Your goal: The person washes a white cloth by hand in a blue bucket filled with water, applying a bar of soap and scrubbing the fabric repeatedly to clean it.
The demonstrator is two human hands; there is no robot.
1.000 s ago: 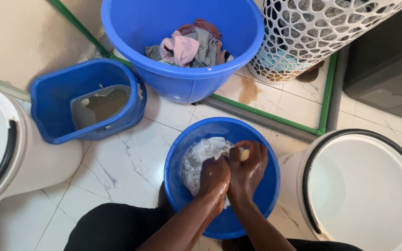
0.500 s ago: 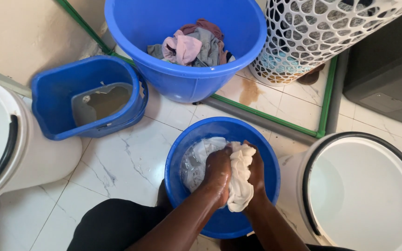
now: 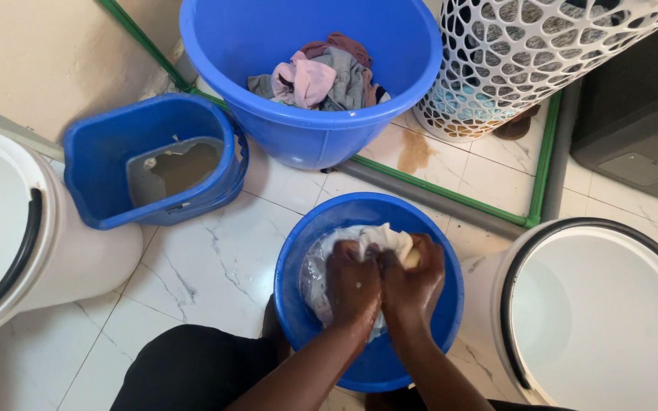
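A small blue basin (image 3: 298, 251) sits on the floor between my knees, with soapy water and a white cloth (image 3: 378, 237) in it. My left hand (image 3: 353, 283) and my right hand (image 3: 414, 280) are side by side inside the basin, both closed on the wet white cloth. The cloth bunches up just beyond my knuckles. A pale yellowish lump shows at my right hand's fingers; what it is I cannot tell.
A large blue tub (image 3: 268, 122) with several coloured clothes (image 3: 321, 74) stands ahead. A blue mop bucket (image 3: 100, 190) is at left, white buckets at far left (image 3: 55, 251) and right (image 3: 603, 304), a white lattice laundry basket (image 3: 512, 53) top right.
Half a second ago my hands held the white cloth lifted and hanging between them. Now both hands have pushed it back down into the basin, knuckles together.
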